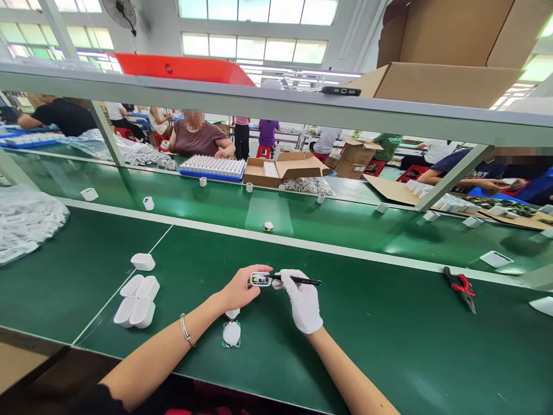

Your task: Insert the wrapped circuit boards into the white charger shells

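The left hand point(242, 287) is bare, and its fingers are wrapped around a small white case point(259, 285), held up over the tabletop point(367, 357). The end with the colored bits inside faces the person. The right hand point(305, 302) wears a white glove, and its fingers pinch a thin black tool point(310, 282). The tool's tip is at the mouth of the case; how deep it goes is too small to tell.

To do this well, the left fingers should hold the case steady, not squeeze hard. The right fingers should make small, soft moves, because a big poke might hurt the tiny bits.

The tabletop is green and smooth. A green board with a round white piece point(231, 334) lies near the left arm, with another white piece partly hidden just above it. Five white cases point(147, 289) sit off to the left, and red and black pliers point(462, 288) lie far to the right.

Past a pale strip point(276, 239), more white cases dot a green belt. The room is big and bright, with tall windows point(259, 11) and other people sitting at work.
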